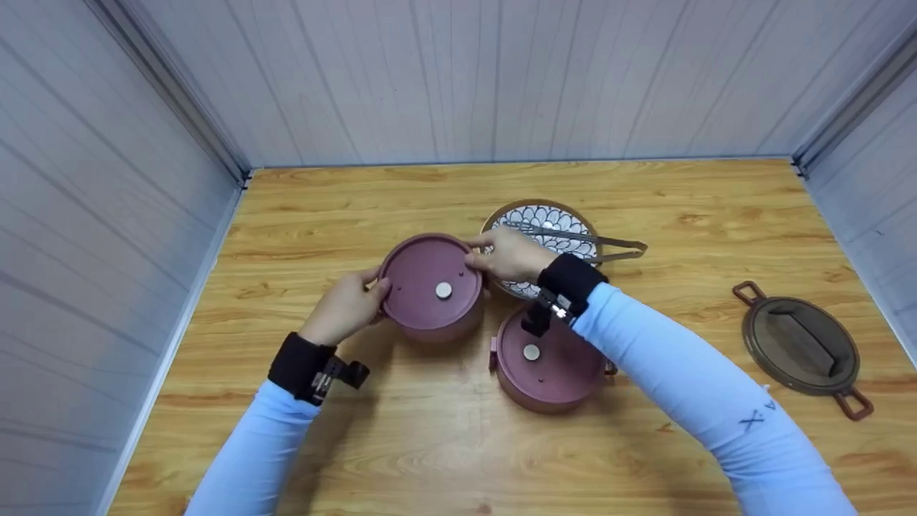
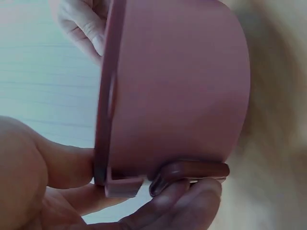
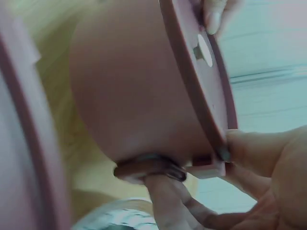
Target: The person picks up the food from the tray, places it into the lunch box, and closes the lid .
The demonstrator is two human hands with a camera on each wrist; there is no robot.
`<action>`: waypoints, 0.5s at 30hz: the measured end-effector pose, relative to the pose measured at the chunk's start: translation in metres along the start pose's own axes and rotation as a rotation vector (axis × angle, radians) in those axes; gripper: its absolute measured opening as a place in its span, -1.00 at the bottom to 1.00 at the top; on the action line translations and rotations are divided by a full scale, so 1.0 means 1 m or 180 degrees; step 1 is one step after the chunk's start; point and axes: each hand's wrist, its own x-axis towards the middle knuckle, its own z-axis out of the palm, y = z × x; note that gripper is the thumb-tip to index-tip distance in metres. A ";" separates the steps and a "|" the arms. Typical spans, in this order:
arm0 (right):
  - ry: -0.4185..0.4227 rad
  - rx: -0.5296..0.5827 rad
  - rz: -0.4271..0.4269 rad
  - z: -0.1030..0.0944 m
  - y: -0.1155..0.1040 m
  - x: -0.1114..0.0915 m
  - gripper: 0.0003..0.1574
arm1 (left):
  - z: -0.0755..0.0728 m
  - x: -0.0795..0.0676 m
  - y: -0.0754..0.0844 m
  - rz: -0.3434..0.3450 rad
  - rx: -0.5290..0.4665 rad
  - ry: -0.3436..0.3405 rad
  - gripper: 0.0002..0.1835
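Observation:
A mauve lidded pot (image 1: 419, 279) with a small pale knob is held between both hands, left of the middle of the table. My left hand (image 1: 345, 308) grips its left side, thumb on the lid's rim and fingers under the brown side handle (image 2: 192, 170). On the opposite side my right hand (image 1: 512, 254) holds the pot the same way, its fingers beneath the other handle (image 3: 148, 168). Wood-grain tabletop shows below the pot's base in both wrist views. A matching lidded pot (image 1: 548, 387) stands on the table under the right forearm, partly covered by it.
Behind the right hand lies a patterned plate (image 1: 534, 215) with metal tongs (image 1: 620, 244) across it. A dark round lidded pan (image 1: 802, 344) with two brown handles sits at the right. Pale panel walls (image 1: 458, 86) border the table's back and sides.

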 end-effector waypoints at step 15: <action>0.0957 0.0535 -0.0438 -0.046 0.009 -0.084 -0.50 | 0.015 -0.021 0.063 0.0801 -0.0733 0.0191 -0.54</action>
